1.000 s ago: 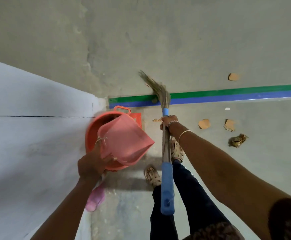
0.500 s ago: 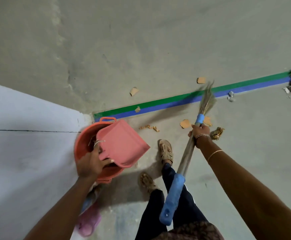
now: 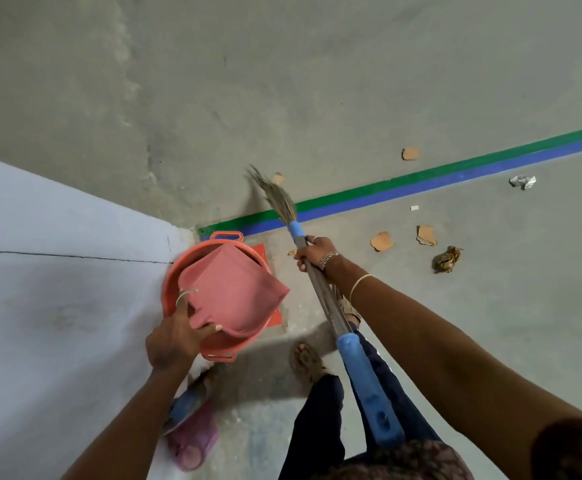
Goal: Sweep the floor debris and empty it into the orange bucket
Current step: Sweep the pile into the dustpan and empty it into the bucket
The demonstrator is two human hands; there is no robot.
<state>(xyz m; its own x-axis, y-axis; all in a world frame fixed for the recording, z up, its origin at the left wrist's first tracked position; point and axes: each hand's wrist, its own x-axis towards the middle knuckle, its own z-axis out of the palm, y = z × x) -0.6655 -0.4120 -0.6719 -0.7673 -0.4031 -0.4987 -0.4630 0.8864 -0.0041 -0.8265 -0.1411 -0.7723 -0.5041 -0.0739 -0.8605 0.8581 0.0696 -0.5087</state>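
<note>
The left grip (image 3: 171,344) clutches the pink plastic dustpan (image 3: 234,289) directly above the round orange bucket (image 3: 166,292); the right grip (image 3: 313,252) clasps the blue-sleeved straw broom (image 3: 369,389).

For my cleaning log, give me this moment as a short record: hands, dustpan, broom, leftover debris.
left hand: grips the pink dustpan by its handle
dustpan: tipped over the orange bucket
right hand: grips the broom by its shaft
broom: bristles at the green-blue floor stripe
debris left: cardboard scraps, brown clump, foil scrap

Industrial-type hall/warehouse: bare concrete floor (image 3: 317,81) w/ green-blue marking stripe (image 3: 421,180), plain white wall (image 3: 40,271).
</note>
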